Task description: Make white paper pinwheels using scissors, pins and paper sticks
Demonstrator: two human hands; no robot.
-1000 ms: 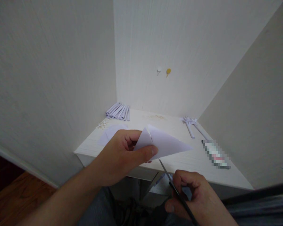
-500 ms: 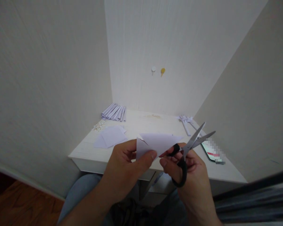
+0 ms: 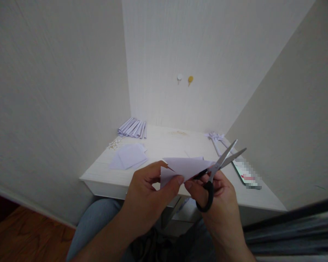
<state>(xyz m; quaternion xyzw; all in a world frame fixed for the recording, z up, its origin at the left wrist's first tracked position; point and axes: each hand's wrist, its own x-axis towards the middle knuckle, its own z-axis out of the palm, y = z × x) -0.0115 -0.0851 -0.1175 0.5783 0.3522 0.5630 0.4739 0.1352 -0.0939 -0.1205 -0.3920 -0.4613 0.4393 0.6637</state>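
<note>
A folded sheet of white paper (image 3: 186, 166) is pinched between the thumb and fingers of my left hand (image 3: 149, 198), above the front edge of the table. My right hand (image 3: 218, 200) has a pair of scissors (image 3: 213, 174) with black handles, the thumb through one loop. Their blades are parted and point up and to the right, away from the paper. Fingers of the right hand are at the paper's lower right edge; whether they grip it too is hard to see.
On the white table (image 3: 166, 142), rolled paper tubes (image 3: 132, 128) lie at the back left. Nearer are small scraps (image 3: 114, 143) and flat paper sheets (image 3: 131, 156). At the right are a paper piece with tubes (image 3: 215, 140) and a phone (image 3: 246, 174). Walls rise on three sides.
The scissors and my right hand have shifted slightly left, closer to my left hand. The fold of the paper lies flatter, and its left flap has moved a little.
</note>
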